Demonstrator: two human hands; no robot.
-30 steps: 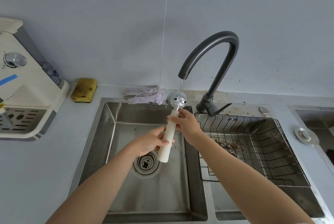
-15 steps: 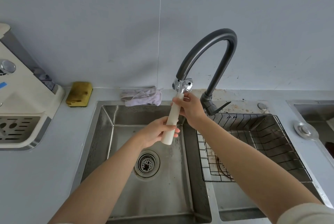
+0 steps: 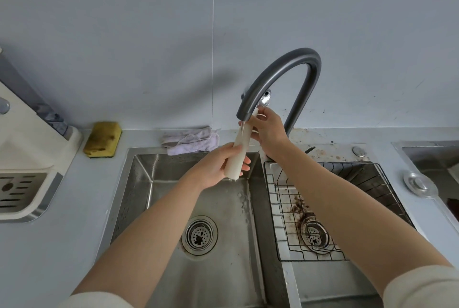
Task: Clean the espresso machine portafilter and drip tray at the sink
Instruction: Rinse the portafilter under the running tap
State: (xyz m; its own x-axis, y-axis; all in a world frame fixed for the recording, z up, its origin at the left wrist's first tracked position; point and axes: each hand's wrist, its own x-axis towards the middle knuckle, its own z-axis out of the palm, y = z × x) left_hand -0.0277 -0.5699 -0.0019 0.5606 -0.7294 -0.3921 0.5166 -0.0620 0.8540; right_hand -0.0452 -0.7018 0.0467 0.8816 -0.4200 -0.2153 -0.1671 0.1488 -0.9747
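Note:
Both hands hold the portafilter (image 3: 239, 151) nearly upright over the left sink basin (image 3: 211, 270). Its cream handle points down; its chrome head (image 3: 265, 98) is raised behind the dark faucet spout (image 3: 250, 104), mostly hidden. My left hand (image 3: 221, 166) grips the lower handle. My right hand (image 3: 269, 128) grips the upper handle near the head. A thin stream of water runs from the spout down along the handle. The drip tray (image 3: 17, 188), with its slotted metal grate, sits in the cream espresso machine (image 3: 22, 138) at the left.
A yellow sponge (image 3: 102, 139) and a crumpled lilac cloth (image 3: 191, 140) lie on the counter behind the basin. The right basin holds a wire rack (image 3: 352, 208) with coffee grounds around its drain. A metal sink plug (image 3: 420, 185) rests at the right.
Both hands have lifted the portafilter higher. Its head went from under the spout to behind and above it, so the water now runs down the handle. The view tilted.

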